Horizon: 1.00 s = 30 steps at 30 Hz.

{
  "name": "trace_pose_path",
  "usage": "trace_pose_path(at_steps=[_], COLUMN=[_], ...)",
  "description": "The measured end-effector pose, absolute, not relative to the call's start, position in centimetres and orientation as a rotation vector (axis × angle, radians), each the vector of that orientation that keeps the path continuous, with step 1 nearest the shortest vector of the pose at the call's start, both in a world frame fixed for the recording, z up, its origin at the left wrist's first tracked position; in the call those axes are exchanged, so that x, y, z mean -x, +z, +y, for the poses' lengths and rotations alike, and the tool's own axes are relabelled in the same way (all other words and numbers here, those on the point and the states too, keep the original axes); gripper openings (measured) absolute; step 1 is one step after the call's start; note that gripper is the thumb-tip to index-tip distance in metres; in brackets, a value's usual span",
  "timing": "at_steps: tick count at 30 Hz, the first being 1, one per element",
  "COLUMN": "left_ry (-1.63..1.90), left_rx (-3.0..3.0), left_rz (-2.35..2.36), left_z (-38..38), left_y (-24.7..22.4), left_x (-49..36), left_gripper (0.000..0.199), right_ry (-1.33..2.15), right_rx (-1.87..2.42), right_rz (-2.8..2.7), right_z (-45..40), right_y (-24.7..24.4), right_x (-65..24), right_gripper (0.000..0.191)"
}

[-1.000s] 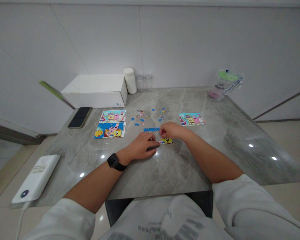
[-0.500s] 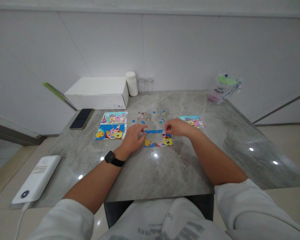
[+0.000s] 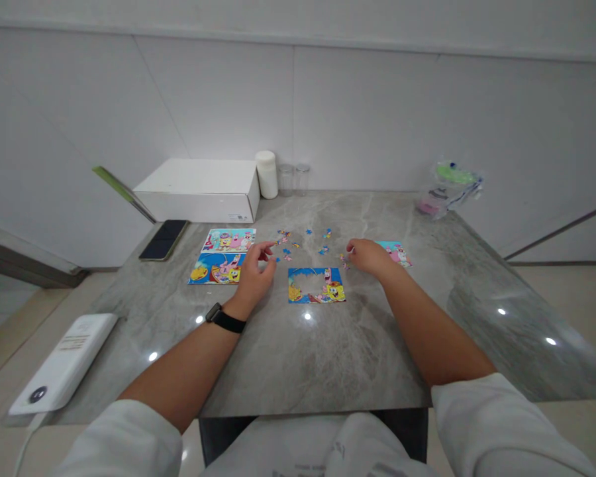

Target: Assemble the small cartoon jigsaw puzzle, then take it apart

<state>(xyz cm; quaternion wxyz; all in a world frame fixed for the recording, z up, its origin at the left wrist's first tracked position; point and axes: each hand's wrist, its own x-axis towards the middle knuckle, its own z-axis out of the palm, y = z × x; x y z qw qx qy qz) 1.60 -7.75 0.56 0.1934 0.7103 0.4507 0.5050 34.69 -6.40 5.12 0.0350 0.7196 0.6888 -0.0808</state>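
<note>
A partly assembled jigsaw puzzle (image 3: pixel 336 291) lies flat before me, its frame of cartoon pieces surrounding a bare middle. My left hand (image 3: pixel 257 270) hovers left of it over the edge of the blue picture card (image 3: pixel 213 270), fingers loosely bent and apart, nothing visible in them. By its thumb is a small blue puzzle piece (image 3: pixel 277 260). To the puzzle's upper right, my right hand (image 3: pixel 370 256) has curled fingers with a small gap at the thumb. Loose puzzle pieces (image 3: pixel 344 262) lie right beside those fingertips. Several more pieces (image 3: pixel 324 250) are scattered beyond the puzzle.
Behind my right hand is another picture card (image 3: pixel 398 253), partly covered. A light-blue card (image 3: pixel 228 240) and a phone (image 3: pixel 164 240) lie left. Along the wall stand a white box (image 3: pixel 193 192), white bottle (image 3: pixel 267 175), two glasses (image 3: pixel 302 180) and a plastic bag (image 3: pixel 447 192). A power bank (image 3: pixel 64 364) sits front left.
Both hands have moved away from the puzzle, my left hand to the left and my right hand to the right. Pieces formerly hidden by the right hand now show. The view has tilted slightly.
</note>
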Motion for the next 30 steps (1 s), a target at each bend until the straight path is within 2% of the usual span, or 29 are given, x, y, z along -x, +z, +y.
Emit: trace_pose_path(at_steps=[6,12,18,30], left_ry=[1.399,1.385,1.382,1.425], left_rx=[-1.951,-1.923,-1.895,-1.859], left_rz=[1.267,1.27,1.254,1.242], left_z=[-7.6,-7.5,-7.3,-6.9], left_y=[0.4,0.4,0.0,-0.6], left_x=[-1.8,-1.6,-1.5,-1.4], left_gripper=[0.031,0.029,0.027,0.031], right_ry=[-0.264,-0.159,0.035,-0.021], right_rx=[-2.136,-2.263,-2.436,-2.642], right_rz=[2.088,2.069,2.511,2.97], right_z=[-5.8,-6.5,-6.4,-5.2], right_y=[3.8,4.0,2.8,-0.2], right_x=[-35.5,-34.3,-33.8,-34.6], right_gripper=[0.032,0.034,0.038,0.03])
